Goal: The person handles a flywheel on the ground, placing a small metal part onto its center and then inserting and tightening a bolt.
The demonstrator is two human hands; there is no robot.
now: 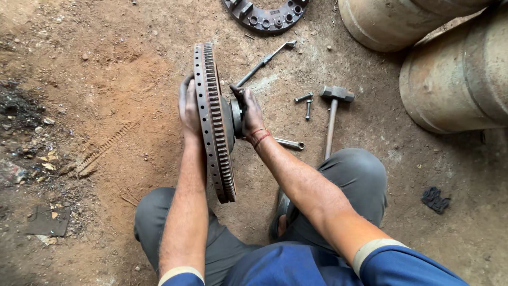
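Tools and scrap on a dirt floor

A hammer (333, 108) lies on the packed earth (116, 79) with two bolts (306, 103) just beside its head; a long wrench (263, 62) and a smaller spanner (290, 143) lie near them. A dark ring-shaped metal part (266, 16) rests at the top edge, two rusty drums (450, 69) on the right, and a dark rag (435, 199) below them.
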